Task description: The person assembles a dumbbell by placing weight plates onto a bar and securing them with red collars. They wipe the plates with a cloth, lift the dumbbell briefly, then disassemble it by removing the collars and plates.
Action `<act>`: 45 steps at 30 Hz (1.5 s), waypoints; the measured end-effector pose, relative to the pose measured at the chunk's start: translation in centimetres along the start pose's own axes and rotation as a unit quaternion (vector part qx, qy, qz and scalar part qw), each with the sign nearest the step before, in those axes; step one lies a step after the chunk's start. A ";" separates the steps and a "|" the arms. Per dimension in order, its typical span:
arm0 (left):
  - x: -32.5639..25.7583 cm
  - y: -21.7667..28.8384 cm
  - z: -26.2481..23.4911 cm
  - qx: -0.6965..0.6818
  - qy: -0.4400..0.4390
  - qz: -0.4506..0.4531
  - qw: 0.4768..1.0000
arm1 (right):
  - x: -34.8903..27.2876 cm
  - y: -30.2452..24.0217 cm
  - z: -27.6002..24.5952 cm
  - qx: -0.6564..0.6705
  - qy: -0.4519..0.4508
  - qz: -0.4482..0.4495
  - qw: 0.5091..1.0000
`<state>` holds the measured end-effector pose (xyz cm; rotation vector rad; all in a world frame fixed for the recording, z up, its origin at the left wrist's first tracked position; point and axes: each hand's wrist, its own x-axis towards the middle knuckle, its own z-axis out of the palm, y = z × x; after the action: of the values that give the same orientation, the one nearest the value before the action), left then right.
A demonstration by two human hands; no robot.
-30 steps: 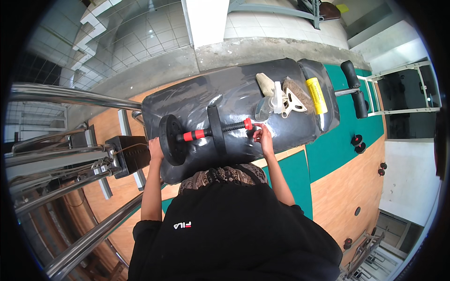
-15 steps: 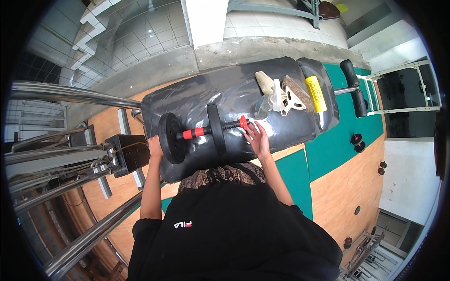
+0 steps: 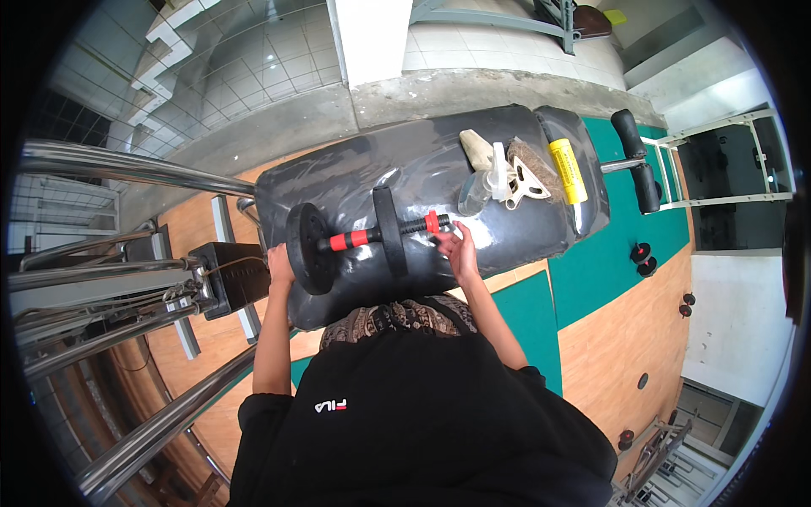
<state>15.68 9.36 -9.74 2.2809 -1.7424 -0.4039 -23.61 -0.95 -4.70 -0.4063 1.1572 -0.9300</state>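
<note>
A dumbbell [image 3: 348,241] with a black bar and red grip bands lies across the padded black bench [image 3: 439,152] in front of me. One black weight plate [image 3: 306,249] is at its left end; another plate [image 3: 389,230] stands edge-on near the middle. A red star-shaped nut [image 3: 432,221] sits on the threaded right end, apart from that plate. My left hand [image 3: 280,264] is closed at the bar's left end, its fingertips partly hidden by the outer plate. Just beside the threaded tip, my right hand [image 3: 461,256] is open, fingers bent and apart.
On the bench lie a clear spray bottle [image 3: 477,193], a brush with a white handle [image 3: 525,186], a pale cloth [image 3: 476,149] and a yellow tube [image 3: 568,171]. Chrome rails [image 3: 135,165] flank the left side. Small dumbbells [image 3: 644,259] rest on the green mat.
The red nut has shifted slightly left along the thread, baring more of the tip. My right hand's fingers have curled and drawn a little away from it. My left hand has stayed put.
</note>
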 end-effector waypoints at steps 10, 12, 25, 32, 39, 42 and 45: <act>-0.1 -0.2 0.2 0.019 0.028 0.001 0.999 | -0.5 0.3 2.8 0.107 0.007 -0.024 0.994; -0.2 -0.3 0.3 0.019 0.020 0.000 1.000 | -0.6 0.1 2.7 0.001 0.030 0.007 1.000; 0.4 0.1 -0.1 0.039 -0.029 0.006 0.999 | 0.1 -0.1 1.8 -0.001 0.025 0.044 0.999; 0.3 0.9 -1.0 0.043 -0.005 0.005 0.999 | -2.4 -2.4 2.6 -0.424 0.065 -0.380 0.819; 0.0 1.1 -0.9 0.028 0.023 -0.004 0.999 | -1.7 -6.3 6.7 -0.638 -0.117 -0.325 0.688; 0.1 0.7 -0.4 0.028 0.017 0.000 0.999 | -0.3 -7.5 7.5 -0.684 -0.110 -0.252 0.676; 0.3 0.0 0.2 0.037 -0.013 0.003 0.999 | 0.8 -8.1 7.3 -0.708 -0.211 -0.368 0.565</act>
<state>15.65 9.02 -9.97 2.3306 -1.8051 -0.3739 -20.24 -7.59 3.30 -2.4559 1.0280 -0.2539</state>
